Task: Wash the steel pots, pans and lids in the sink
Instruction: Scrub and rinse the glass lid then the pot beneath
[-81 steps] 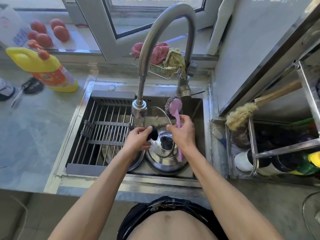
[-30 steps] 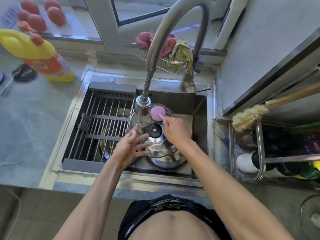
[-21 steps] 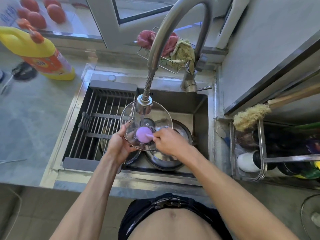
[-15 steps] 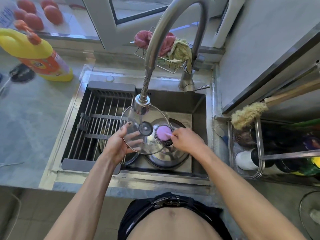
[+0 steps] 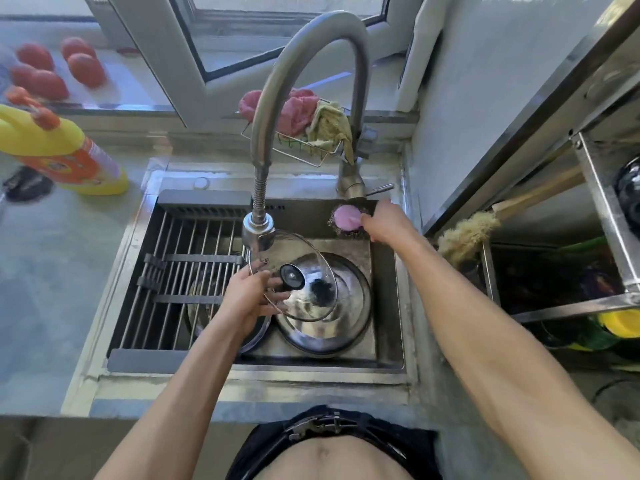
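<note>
The left hand [image 5: 247, 299] grips a glass lid [image 5: 294, 277] by its rim, fingers curled round the edge near the black knob [image 5: 292, 276], tilted over the steel pot [image 5: 341, 306] in the sink [image 5: 391, 299]. At two o'clock from the lid, the right hand [image 5: 381, 221] holds a pink-backed scrubber [image 5: 347, 218] at the sink's back corner. The faucet head [image 5: 258, 230] hangs at the lid's eleven o'clock, a drying rack [image 5: 187, 265] at nine.

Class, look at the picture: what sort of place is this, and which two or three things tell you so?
Most likely a home kitchen. A steel sink with a tall tap holds pots, a yellow bottle, probably dish soap, stands on the counter, and tomatoes lie on the windowsill.
</note>
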Action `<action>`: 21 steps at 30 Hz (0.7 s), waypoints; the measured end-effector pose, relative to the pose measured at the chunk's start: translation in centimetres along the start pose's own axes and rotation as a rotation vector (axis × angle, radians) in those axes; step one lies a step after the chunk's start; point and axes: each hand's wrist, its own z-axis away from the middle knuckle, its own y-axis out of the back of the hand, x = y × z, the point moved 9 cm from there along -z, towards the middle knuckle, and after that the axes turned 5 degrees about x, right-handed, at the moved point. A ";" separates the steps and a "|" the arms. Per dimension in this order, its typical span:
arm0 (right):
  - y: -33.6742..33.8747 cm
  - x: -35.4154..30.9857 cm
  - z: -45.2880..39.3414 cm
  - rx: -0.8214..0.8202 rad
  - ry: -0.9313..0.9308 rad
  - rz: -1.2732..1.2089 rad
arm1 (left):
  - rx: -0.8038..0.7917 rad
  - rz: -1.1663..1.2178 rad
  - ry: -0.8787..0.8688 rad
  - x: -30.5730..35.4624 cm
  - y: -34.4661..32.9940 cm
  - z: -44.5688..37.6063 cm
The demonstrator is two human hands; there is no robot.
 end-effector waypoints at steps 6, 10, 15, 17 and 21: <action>0.9 -3.0 -1.5 -0.001 0.108 0.073 | 0.027 -0.006 0.038 -0.4 0.6 0.5; 1.1 -2.8 -1.7 0.034 0.109 0.023 | 0.009 -0.079 -0.007 0.0 0.5 1.6; -0.5 -0.9 1.3 -0.008 0.126 0.043 | 0.015 -0.381 -0.100 1.0 0.5 1.9; -1.1 -0.2 3.2 0.012 0.135 0.020 | 0.031 -0.411 -0.118 1.1 0.6 2.0; -1.6 0.2 8.5 0.200 0.269 -0.158 | 0.048 -0.339 -0.156 1.2 1.4 2.3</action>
